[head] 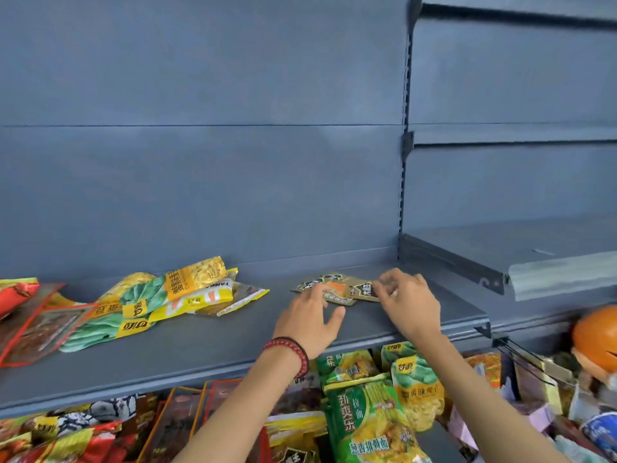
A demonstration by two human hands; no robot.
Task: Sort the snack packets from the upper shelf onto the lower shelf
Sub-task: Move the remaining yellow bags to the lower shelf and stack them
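Small sachets lie on the upper shelf between the left hand and right hand, a packet heap to their left, noodle packs below them.

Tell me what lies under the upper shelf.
Under the upper shelf lie a green noodle packet, a green-and-yellow snack packet and red packets. The board hides everything farther back; the left forearm and right forearm cover more.

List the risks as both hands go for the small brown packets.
The small brown packets overlap in a loose heap, so some may slip from the left hand or right hand and slide along the upper shelf. The packets on the lower shelf lie crowded, so added ones may get mixed.
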